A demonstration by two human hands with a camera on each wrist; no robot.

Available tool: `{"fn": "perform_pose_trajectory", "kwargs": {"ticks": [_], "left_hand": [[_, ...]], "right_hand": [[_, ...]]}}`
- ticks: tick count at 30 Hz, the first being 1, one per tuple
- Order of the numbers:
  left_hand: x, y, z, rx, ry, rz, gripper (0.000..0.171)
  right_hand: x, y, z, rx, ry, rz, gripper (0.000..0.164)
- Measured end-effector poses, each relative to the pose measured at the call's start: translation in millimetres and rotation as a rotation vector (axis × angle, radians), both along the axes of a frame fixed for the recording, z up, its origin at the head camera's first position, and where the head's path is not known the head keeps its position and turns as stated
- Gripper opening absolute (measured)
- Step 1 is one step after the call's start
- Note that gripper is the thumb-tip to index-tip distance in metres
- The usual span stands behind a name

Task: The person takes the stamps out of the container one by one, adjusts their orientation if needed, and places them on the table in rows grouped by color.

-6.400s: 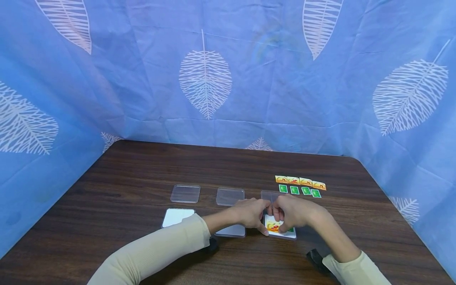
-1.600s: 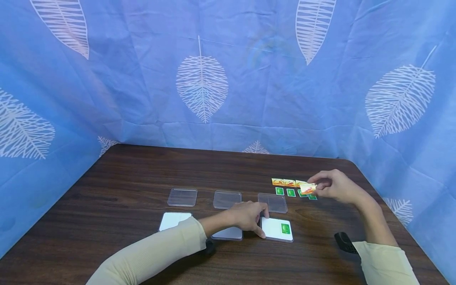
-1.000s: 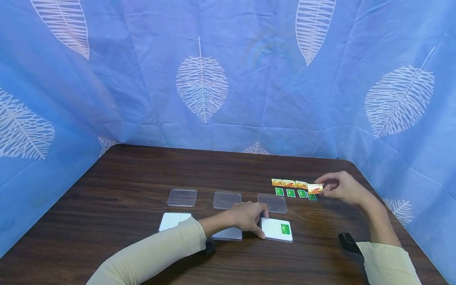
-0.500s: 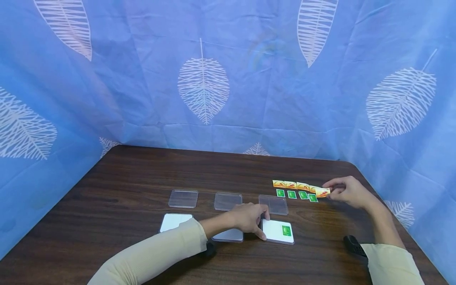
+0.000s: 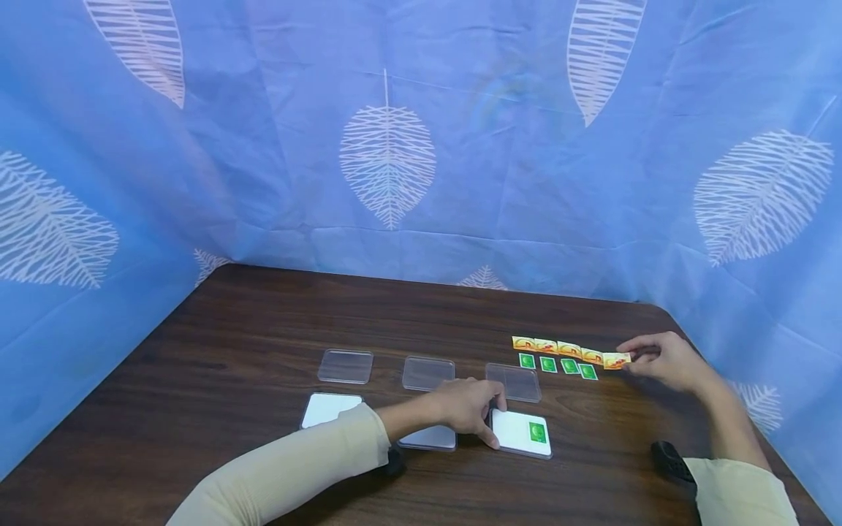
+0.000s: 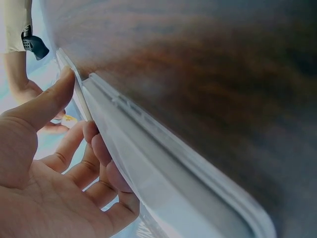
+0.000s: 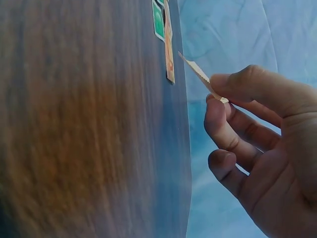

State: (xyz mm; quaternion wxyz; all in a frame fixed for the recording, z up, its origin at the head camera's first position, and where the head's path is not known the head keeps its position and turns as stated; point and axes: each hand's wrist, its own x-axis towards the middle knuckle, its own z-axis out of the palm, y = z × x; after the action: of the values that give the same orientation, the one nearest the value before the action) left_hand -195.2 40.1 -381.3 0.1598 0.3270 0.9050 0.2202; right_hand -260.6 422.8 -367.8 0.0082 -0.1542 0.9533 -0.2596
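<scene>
My right hand (image 5: 671, 363) pinches a small orange-and-yellow stamp (image 5: 616, 361) between thumb and fingers. In the right wrist view this stamp (image 7: 199, 73) appears edge-on, raised off the tabletop. Just left of it runs a row of similar orange stamps (image 5: 558, 350), with several green stamps (image 5: 548, 364) lined up in front. My left hand (image 5: 465, 405) grips the left side of a flat white-filled clear case (image 5: 509, 429), thumb at the front corner and a finger at the back. A single green stamp (image 5: 537, 432) lies on that case's right half.
Two more white-filled cases (image 5: 331, 409) lie to the left, the middle one partly behind my left forearm. Behind the cases, three clear plastic lids (image 5: 345, 367) form a row on the dark wooden table (image 5: 368, 307). A blue leaf-patterned cloth (image 5: 460, 146) hangs around it.
The orange stamp that lay on the right case is now in my right hand, which has moved to the row's right end. My left hand stays at the case.
</scene>
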Motion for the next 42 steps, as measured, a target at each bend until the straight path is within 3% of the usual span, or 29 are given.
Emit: {"fn": "perform_pose_trajectory", "kwargs": {"ticks": [9, 23, 42], "left_hand": [[1.0, 0, 0.4, -0.014, 0.007, 0.000, 0.040], [1.2, 0, 0.5, -0.044, 0.024, 0.005, 0.041], [-0.7, -2, 1.6, -0.011, -0.004, -0.019, 0.041]], "right_hand": [[-3.8, 10, -2.2, -0.039, 0.019, 0.020, 0.022], [-11.5, 16, -6.0, 0.007, -0.022, -0.023, 0.022], [-17.7, 16, -11.5, 0.079, -0.030, -0.063, 0.022]]}}
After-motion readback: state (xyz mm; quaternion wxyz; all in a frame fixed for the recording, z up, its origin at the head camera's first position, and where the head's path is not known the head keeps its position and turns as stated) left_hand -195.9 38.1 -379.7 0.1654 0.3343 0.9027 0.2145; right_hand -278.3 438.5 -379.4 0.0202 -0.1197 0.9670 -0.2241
